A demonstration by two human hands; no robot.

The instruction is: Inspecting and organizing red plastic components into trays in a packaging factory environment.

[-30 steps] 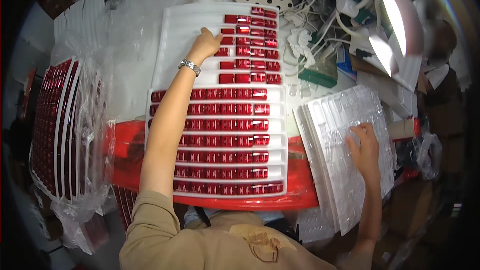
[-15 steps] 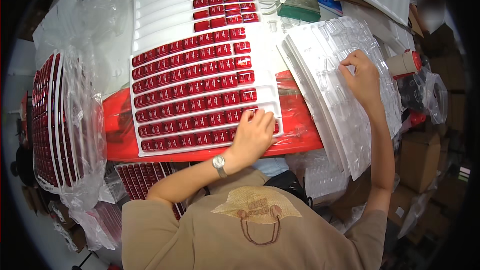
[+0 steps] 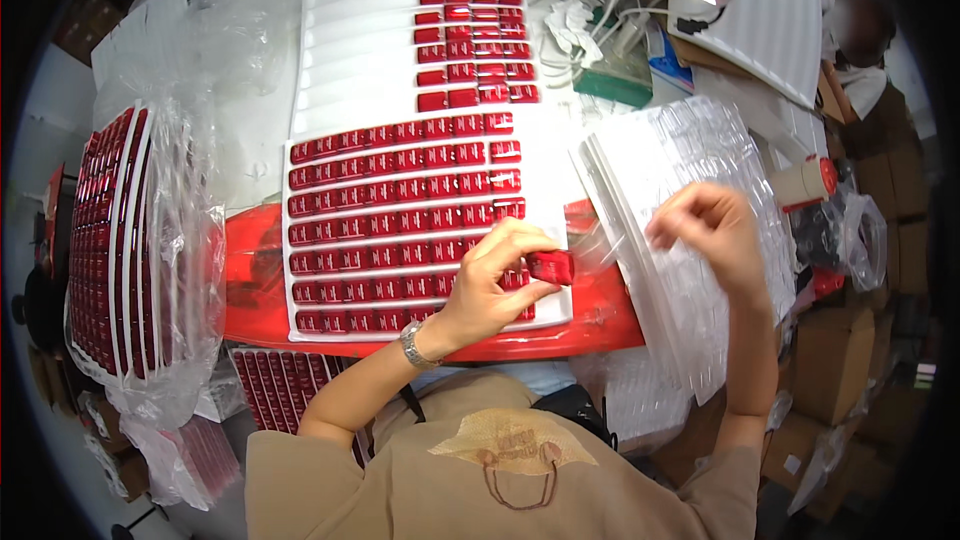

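Note:
My left hand (image 3: 497,280) grips a small glossy red case (image 3: 550,267) between thumb and fingers, just over the right end of the near rows. Beneath it lies a white ribbed tray (image 3: 553,312) lined with rows of like red cases. To the right, my right hand (image 3: 712,230) hovers above a stack of clear plastic trays (image 3: 690,320). Its fingers are curled in a pinch and slightly blurred; what they hold, if anything, I cannot make out. A faint see-through shape shows between the two hands.
A second white tray (image 3: 345,50), partly filled with red cases, lies beyond. Wrapped filled trays (image 3: 105,240) stand at the left. Red plastic sheeting (image 3: 250,270) lies under the near tray. A green block (image 3: 615,85), cables and a white-and-red cylinder (image 3: 805,183) are at the right.
My left hand has lifted a red case off the tray's near right end. My right hand has moved nearer to the left one. The view has shifted, so the trays appear lower.

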